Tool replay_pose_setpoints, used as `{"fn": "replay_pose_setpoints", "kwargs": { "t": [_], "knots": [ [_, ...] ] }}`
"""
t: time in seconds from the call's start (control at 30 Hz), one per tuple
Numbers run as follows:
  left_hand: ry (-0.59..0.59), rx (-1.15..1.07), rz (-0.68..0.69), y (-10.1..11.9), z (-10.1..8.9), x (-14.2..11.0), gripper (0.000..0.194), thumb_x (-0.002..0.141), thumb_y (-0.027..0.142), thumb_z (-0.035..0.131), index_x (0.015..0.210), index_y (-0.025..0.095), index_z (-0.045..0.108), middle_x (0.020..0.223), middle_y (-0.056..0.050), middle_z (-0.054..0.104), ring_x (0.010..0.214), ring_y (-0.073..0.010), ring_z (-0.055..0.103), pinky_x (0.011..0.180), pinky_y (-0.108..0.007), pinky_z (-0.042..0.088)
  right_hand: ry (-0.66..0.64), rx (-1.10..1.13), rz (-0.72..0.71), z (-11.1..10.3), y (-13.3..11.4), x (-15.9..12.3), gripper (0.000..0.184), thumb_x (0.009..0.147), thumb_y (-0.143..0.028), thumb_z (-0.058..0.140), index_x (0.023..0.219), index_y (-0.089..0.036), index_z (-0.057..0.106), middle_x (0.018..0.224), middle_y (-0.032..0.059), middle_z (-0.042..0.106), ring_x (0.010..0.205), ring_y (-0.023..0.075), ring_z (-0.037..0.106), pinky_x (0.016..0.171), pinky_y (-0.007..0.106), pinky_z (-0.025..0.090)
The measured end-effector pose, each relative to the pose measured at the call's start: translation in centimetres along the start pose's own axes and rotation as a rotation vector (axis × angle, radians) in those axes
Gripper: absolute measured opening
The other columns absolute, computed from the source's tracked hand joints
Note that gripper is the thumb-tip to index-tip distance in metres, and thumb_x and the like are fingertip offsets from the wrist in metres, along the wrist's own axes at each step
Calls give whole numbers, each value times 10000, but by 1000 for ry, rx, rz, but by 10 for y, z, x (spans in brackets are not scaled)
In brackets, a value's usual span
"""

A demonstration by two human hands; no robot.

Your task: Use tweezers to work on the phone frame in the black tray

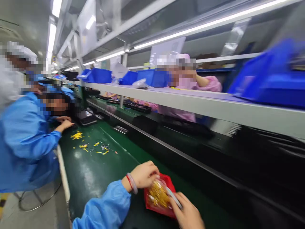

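At the six o'clock edge of the frame, a worker's two hands meet over a small red tray (166, 181) resting on the dark green conveyor belt (95, 171). The left hand (144, 174), wearing bracelets at the wrist below a blue sleeve (105, 208), is curled closed on the upper edge of a clear plastic bag of small yellow parts (157, 194) that lies in the tray. The right hand (188, 213), coming in from five o'clock, has its fingers closed on the bag's other side, with a pale strip of the bag's opening running under the thumb; exactly how tight that grip is cannot be told through the blur.

At ten o'clock from the tray, loose yellow pieces (77, 135) lie scattered on the belt, a denser heap farther up and thinner bits nearer. Beside them, at nine o'clock in the frame, a co-worker in a blue smock (23, 143) leans over the belt with one hand (65, 124) resting at its edge, near dark flat devices (87, 118) lying on the belt.

Across the line, at one o'clock, a person in a pink smock (205, 83) sits behind a pale shelf (190, 103) that runs the length of the conveyor. Blue plastic bins (101, 75) stand along that shelf, the nearest one (271, 76) blurred at three o'clock. Strip lights (209, 24) run overhead at twelve o'clock.
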State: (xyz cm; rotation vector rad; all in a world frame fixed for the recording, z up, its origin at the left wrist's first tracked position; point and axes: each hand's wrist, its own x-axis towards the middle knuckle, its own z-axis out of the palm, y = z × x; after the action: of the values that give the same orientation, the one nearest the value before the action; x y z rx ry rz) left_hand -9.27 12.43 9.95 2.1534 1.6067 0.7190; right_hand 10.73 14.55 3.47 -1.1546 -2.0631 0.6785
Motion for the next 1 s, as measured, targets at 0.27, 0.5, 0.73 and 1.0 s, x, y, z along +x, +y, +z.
{"fn": "replay_pose_setpoints", "kwargs": {
  "t": [0.27, 0.5, 0.73, 1.0],
  "knots": [
    [-35, -269, 136, 2, 3, -9, 100, 883, 175, 468, 850, 161, 562, 863, -13, 521, 753, -129, 517, 721, -247, 466, 245, 401, 226, 4, -41, -4, 391, 695, -580, 601, 734, -195, 651, 669, 51, 657, 617, 234, 587, 580, 313, 449],
    [-197, -389, 302, 38, 21, -55, 161, 896, 254, 396, 799, 182, 503, 792, -12, 546, 711, -140, 505, 683, -242, 430, 239, 678, 392, -50, -53, -68, 601, 726, -769, 529, 513, -206, 527, 628, 39, 586, 633, 191, 542, 619, 295, 438],
    [-619, -212, 589, 72, 64, -161, 104, 804, 113, 447, 828, 209, 477, 804, -1, 601, 694, -151, 534, 656, -234, 413, 259, 822, 562, -72, -62, -171, 521, 774, -706, 570, 646, -202, 583, 776, 43, 584, 618, 164, 482, 600, 285, 429],
    [-401, -99, 541, 63, 92, -172, 170, 880, 83, 380, 877, 173, 523, 966, -68, 605, 801, -178, 536, 745, -269, 454, 241, 1003, 568, -36, -59, -195, 523, 850, -676, 491, 627, -203, 499, 646, -26, 462, 437, 90, 291, 408, 219, 285]
  ]
}}
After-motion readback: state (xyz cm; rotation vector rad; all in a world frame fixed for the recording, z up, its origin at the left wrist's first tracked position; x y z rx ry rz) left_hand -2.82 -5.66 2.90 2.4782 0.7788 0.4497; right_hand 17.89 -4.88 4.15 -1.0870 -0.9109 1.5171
